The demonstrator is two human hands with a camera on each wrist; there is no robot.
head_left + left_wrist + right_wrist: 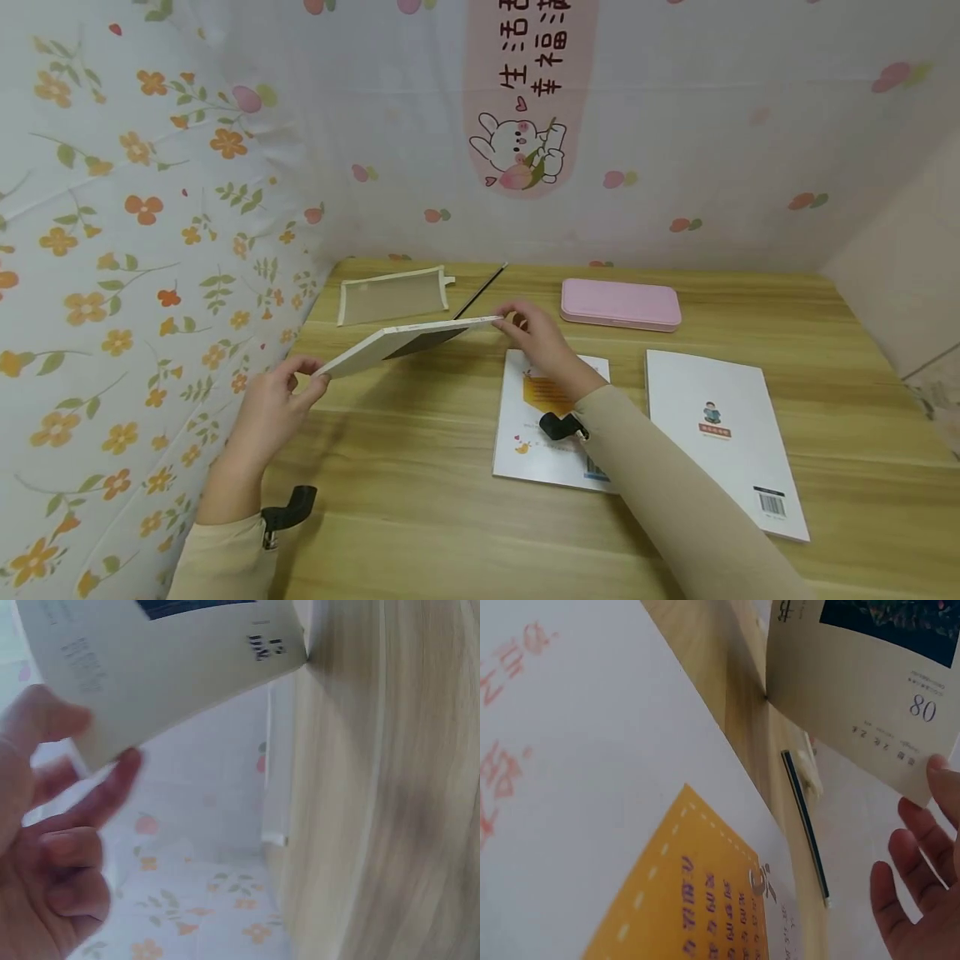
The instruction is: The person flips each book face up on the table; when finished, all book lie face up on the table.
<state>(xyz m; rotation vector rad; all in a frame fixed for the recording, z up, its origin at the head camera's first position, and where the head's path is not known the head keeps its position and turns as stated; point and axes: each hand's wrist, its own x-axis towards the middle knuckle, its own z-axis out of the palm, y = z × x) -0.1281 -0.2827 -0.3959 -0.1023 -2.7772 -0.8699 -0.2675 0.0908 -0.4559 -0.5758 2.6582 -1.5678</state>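
Both hands hold a thin cream magazine [362,353] above the left part of the table, its covers spread and its spine edge toward the back. My left hand [272,408] pinches the near left corner between thumb and fingers. With thumb and forefinger my right hand [542,340] pinches the far right corner. In the left wrist view the cover [187,690] shows small print and part of a dark picture. The right wrist view shows the other cover [832,690], printed with "08" and a dark picture; the other fingers of that hand stay spread away from it.
Under my right forearm lies a white booklet [517,450] with an orange panel; right of it is another white book [678,400], back cover up. A pink pencil case [621,303], a mesh pouch [393,298] and a dark pencil [482,290] lie along the back, before a patterned curtain [360,125].
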